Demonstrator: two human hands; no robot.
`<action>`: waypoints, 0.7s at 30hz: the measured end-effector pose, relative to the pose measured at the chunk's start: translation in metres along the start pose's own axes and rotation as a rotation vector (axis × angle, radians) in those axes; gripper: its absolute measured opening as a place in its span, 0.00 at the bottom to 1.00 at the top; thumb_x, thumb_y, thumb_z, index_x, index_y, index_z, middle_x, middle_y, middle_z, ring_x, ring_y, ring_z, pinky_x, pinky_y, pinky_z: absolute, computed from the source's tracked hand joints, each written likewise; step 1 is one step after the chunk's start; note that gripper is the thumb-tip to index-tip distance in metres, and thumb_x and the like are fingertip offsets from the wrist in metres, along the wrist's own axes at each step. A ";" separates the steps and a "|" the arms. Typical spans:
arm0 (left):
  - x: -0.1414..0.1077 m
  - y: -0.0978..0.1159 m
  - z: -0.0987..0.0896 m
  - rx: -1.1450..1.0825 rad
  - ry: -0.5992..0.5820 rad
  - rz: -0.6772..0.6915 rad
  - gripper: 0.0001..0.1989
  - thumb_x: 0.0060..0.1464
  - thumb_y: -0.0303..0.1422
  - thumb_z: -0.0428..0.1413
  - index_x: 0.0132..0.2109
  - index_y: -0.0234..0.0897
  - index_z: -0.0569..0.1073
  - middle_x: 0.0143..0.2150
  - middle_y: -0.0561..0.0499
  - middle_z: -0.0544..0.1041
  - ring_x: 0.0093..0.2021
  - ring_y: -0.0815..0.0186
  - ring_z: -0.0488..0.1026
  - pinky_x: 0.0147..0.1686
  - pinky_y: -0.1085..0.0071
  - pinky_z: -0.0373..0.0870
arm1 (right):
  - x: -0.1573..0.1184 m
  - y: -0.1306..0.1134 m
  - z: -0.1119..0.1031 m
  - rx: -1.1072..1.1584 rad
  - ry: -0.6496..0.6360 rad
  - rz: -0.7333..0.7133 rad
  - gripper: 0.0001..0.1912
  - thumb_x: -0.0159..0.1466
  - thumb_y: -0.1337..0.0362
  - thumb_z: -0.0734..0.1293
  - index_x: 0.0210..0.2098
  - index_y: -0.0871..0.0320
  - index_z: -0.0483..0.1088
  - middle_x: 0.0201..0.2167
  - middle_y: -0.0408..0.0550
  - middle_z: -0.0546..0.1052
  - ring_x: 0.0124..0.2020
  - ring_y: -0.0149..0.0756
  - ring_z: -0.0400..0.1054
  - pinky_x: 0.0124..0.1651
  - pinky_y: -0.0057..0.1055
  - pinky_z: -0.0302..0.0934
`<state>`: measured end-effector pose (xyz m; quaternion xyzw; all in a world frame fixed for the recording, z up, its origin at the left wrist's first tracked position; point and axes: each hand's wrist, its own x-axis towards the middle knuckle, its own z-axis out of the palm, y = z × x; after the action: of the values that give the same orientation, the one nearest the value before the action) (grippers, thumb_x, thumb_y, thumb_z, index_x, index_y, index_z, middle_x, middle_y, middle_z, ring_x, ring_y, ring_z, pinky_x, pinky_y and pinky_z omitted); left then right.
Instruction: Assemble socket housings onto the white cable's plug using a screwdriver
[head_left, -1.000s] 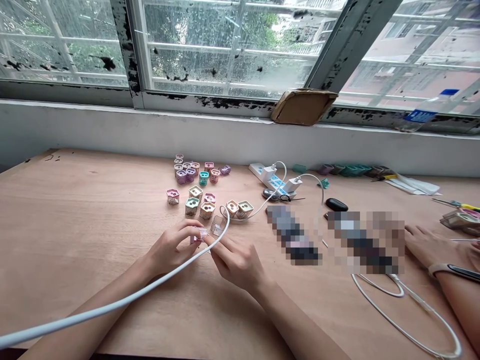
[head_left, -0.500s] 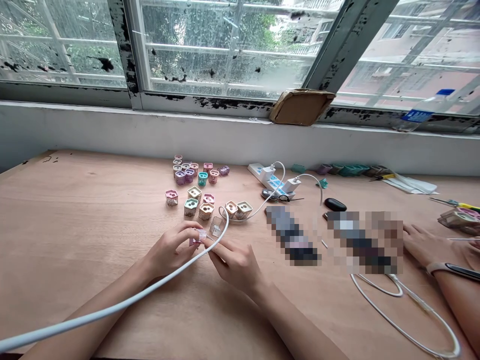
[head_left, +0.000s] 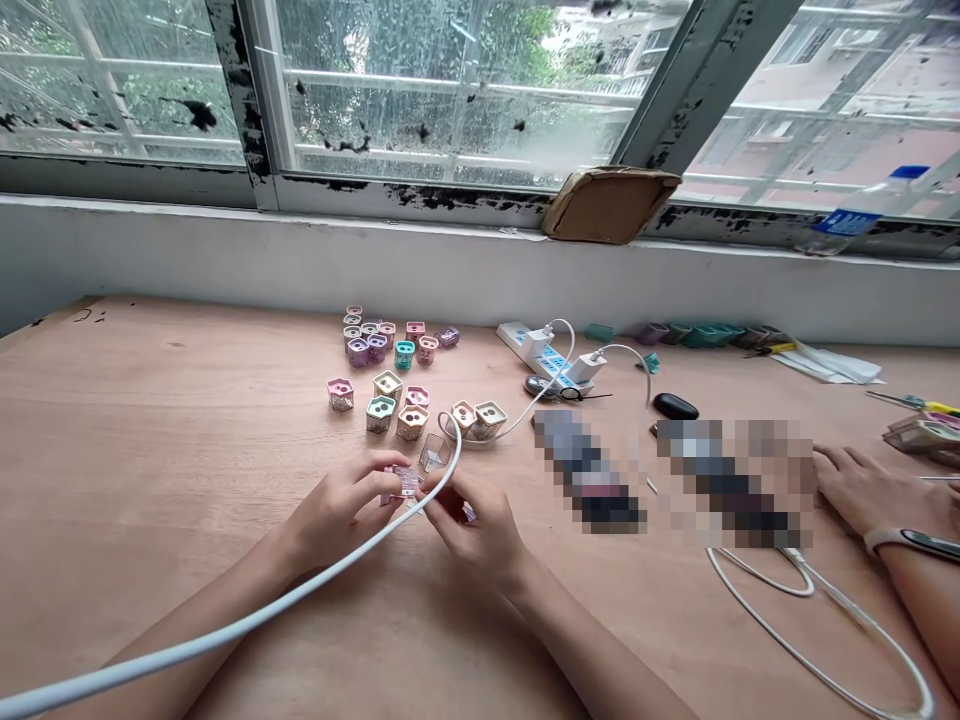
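Note:
Low over the wooden table, my left hand (head_left: 341, 508) grips a pink pencil sharpener (head_left: 402, 482) between thumb and fingers. My right hand (head_left: 474, 525) is close beside it, thumb and fingers pinched together. What they hold cannot be made out; a small purplish bit shows below the fingers. Just beyond my hands stands a clear plastic sharpener case (head_left: 433, 452). Behind it are several two-hole pencil sharpeners, among them a green-topped one (head_left: 380, 413), an orange one (head_left: 412, 422) and a cream one (head_left: 490, 420).
A thick white cable (head_left: 247, 622) crosses in front of my forearms. More sharpeners (head_left: 358, 350) cluster near the wall. To the right are a power strip (head_left: 546, 358) with chargers, a black oval case (head_left: 675, 406), blurred-out dark objects and another person's hand (head_left: 874, 490).
My right hand has drawn back slightly from the sharpener, its fingers curling more. My left hand still grips the sharpener. The view has shifted a little.

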<state>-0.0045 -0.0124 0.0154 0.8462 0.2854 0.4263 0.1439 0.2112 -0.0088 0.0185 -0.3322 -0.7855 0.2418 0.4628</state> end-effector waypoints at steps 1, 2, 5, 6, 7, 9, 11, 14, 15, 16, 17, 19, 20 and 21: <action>-0.001 -0.001 0.000 0.002 -0.018 -0.001 0.11 0.64 0.22 0.54 0.51 0.38 0.73 0.55 0.40 0.75 0.53 0.62 0.77 0.50 0.69 0.76 | 0.000 0.000 0.000 0.006 -0.002 -0.009 0.04 0.68 0.67 0.66 0.37 0.58 0.73 0.22 0.40 0.72 0.19 0.26 0.60 0.21 0.23 0.57; -0.001 -0.001 0.000 0.004 -0.034 -0.004 0.11 0.64 0.22 0.55 0.51 0.38 0.73 0.56 0.40 0.75 0.54 0.62 0.77 0.51 0.70 0.76 | 0.000 0.000 0.000 0.007 -0.005 -0.032 0.05 0.69 0.67 0.65 0.37 0.58 0.74 0.22 0.40 0.73 0.19 0.26 0.61 0.21 0.23 0.57; -0.003 -0.002 0.000 0.011 -0.052 -0.017 0.11 0.64 0.22 0.55 0.51 0.38 0.73 0.56 0.40 0.74 0.55 0.62 0.76 0.52 0.70 0.76 | 0.000 0.000 0.000 -0.009 -0.016 -0.146 0.07 0.70 0.68 0.65 0.43 0.57 0.76 0.25 0.42 0.76 0.21 0.27 0.65 0.24 0.23 0.61; -0.003 -0.002 0.000 0.009 -0.049 -0.021 0.11 0.64 0.22 0.55 0.51 0.38 0.73 0.56 0.41 0.74 0.55 0.62 0.76 0.52 0.70 0.76 | 0.000 0.000 0.000 -0.019 -0.019 -0.179 0.08 0.70 0.69 0.65 0.45 0.56 0.76 0.28 0.44 0.78 0.22 0.27 0.67 0.26 0.23 0.63; -0.002 -0.001 0.000 0.008 -0.045 -0.024 0.12 0.64 0.22 0.55 0.52 0.38 0.73 0.56 0.41 0.74 0.55 0.62 0.76 0.52 0.69 0.76 | -0.001 0.000 0.001 -0.029 -0.022 -0.201 0.09 0.70 0.70 0.65 0.46 0.55 0.77 0.30 0.45 0.80 0.24 0.28 0.70 0.27 0.23 0.65; -0.002 -0.001 -0.001 0.002 -0.034 -0.022 0.12 0.64 0.22 0.55 0.53 0.39 0.72 0.56 0.41 0.74 0.55 0.61 0.76 0.52 0.69 0.76 | -0.002 0.000 0.001 -0.050 -0.028 -0.220 0.11 0.70 0.71 0.65 0.47 0.54 0.77 0.36 0.47 0.82 0.28 0.29 0.74 0.29 0.22 0.67; -0.001 0.000 -0.002 -0.007 -0.029 -0.024 0.12 0.65 0.23 0.55 0.53 0.39 0.73 0.57 0.41 0.74 0.55 0.61 0.76 0.51 0.69 0.76 | -0.003 0.000 0.001 -0.067 -0.024 -0.230 0.12 0.70 0.71 0.65 0.49 0.54 0.77 0.39 0.48 0.82 0.31 0.30 0.76 0.30 0.22 0.69; -0.001 0.002 -0.002 -0.016 -0.023 -0.027 0.12 0.65 0.23 0.54 0.52 0.40 0.74 0.56 0.41 0.74 0.54 0.61 0.77 0.50 0.69 0.77 | -0.003 -0.001 0.001 -0.104 -0.003 -0.235 0.12 0.70 0.71 0.65 0.50 0.55 0.77 0.38 0.49 0.83 0.31 0.30 0.77 0.32 0.22 0.71; 0.000 0.002 -0.002 -0.014 -0.024 -0.026 0.12 0.65 0.23 0.54 0.52 0.40 0.74 0.56 0.41 0.74 0.54 0.61 0.78 0.49 0.69 0.77 | -0.003 -0.001 0.001 -0.116 0.000 -0.236 0.12 0.71 0.71 0.65 0.50 0.55 0.77 0.37 0.48 0.83 0.31 0.30 0.77 0.32 0.23 0.71; 0.000 0.003 -0.002 -0.009 -0.025 -0.023 0.13 0.65 0.23 0.54 0.53 0.40 0.74 0.56 0.41 0.75 0.54 0.61 0.78 0.49 0.69 0.78 | -0.003 0.000 0.000 -0.126 0.000 -0.237 0.12 0.71 0.70 0.65 0.49 0.55 0.77 0.36 0.48 0.83 0.31 0.31 0.77 0.33 0.23 0.72; 0.001 0.003 -0.002 -0.002 -0.024 -0.020 0.13 0.65 0.23 0.54 0.53 0.41 0.75 0.56 0.41 0.75 0.53 0.61 0.78 0.49 0.69 0.78 | -0.003 0.000 0.000 -0.131 0.001 -0.241 0.11 0.71 0.70 0.65 0.49 0.55 0.77 0.36 0.49 0.83 0.31 0.31 0.78 0.34 0.24 0.72; 0.002 0.004 -0.002 0.012 -0.008 -0.009 0.13 0.65 0.23 0.53 0.52 0.40 0.75 0.55 0.41 0.76 0.53 0.60 0.79 0.48 0.69 0.78 | -0.002 0.001 0.000 -0.125 0.002 -0.249 0.12 0.71 0.69 0.64 0.50 0.55 0.77 0.37 0.49 0.83 0.32 0.32 0.78 0.35 0.25 0.73; 0.003 0.005 -0.002 0.018 0.005 0.000 0.13 0.65 0.23 0.53 0.52 0.40 0.75 0.55 0.41 0.76 0.52 0.60 0.79 0.47 0.69 0.78 | -0.002 0.002 0.000 -0.118 0.006 -0.250 0.12 0.71 0.69 0.65 0.50 0.55 0.77 0.37 0.49 0.83 0.33 0.32 0.79 0.36 0.25 0.73; 0.004 0.006 -0.002 0.023 0.017 0.010 0.13 0.65 0.23 0.53 0.51 0.39 0.75 0.54 0.41 0.77 0.52 0.60 0.79 0.47 0.70 0.79 | -0.002 0.002 0.001 -0.114 0.011 -0.247 0.12 0.71 0.69 0.65 0.50 0.55 0.77 0.38 0.49 0.83 0.33 0.32 0.79 0.36 0.25 0.73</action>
<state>-0.0017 -0.0148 0.0218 0.8455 0.2874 0.4310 0.1293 0.2118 -0.0085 0.0156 -0.2599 -0.8305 0.1361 0.4735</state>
